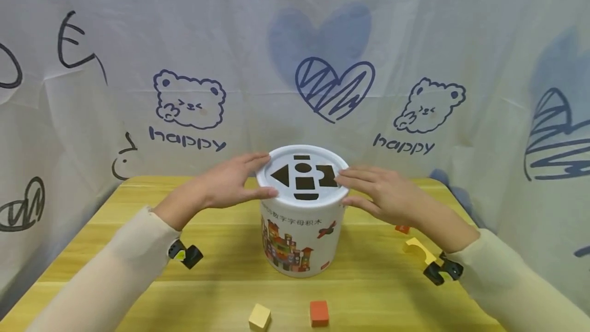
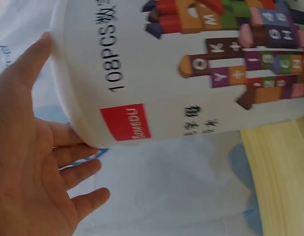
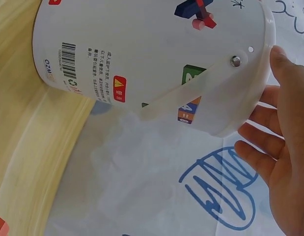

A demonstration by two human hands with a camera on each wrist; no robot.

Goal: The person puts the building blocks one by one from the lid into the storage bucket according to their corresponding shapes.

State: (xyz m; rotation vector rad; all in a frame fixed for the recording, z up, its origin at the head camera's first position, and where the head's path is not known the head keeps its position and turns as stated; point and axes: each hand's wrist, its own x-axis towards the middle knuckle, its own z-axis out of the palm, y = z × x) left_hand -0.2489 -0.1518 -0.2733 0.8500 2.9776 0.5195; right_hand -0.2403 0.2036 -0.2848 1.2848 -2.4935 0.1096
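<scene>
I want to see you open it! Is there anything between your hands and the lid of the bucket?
Nothing visible. The left hand and right hand already have their fingers on the rim of the lid, one each side. The loose blocks lie on the table, away from the hands.

Head view looking down and forward at the table, wrist views close beside the shared white bucket.

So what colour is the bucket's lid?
White lid with dark shape cut-outs, clearest in the head view.
</scene>
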